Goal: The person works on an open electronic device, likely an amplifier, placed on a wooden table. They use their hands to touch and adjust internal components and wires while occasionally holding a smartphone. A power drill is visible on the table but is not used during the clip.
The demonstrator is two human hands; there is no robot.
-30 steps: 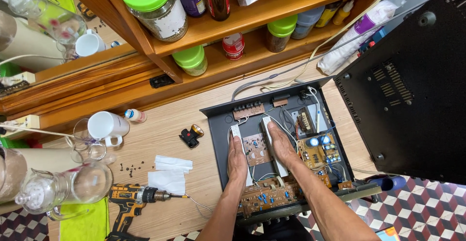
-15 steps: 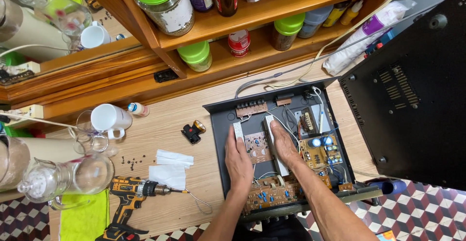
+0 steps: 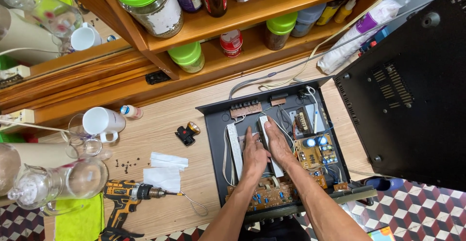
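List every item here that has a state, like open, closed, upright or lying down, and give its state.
Amplifier chassis: cover off, boards exposed.
Black cover panel: removed, beside chassis.
Left hand: flat inside chassis.
Right hand: flat inside chassis.
Cordless drill: lying down.
White mug: on its side.
Green-lidded jar: closed.

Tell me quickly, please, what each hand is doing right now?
Left hand: open, flat, palm down inside the open amplifier chassis, holding nothing.
Right hand: open, fingers extended beside the left, holding nothing.
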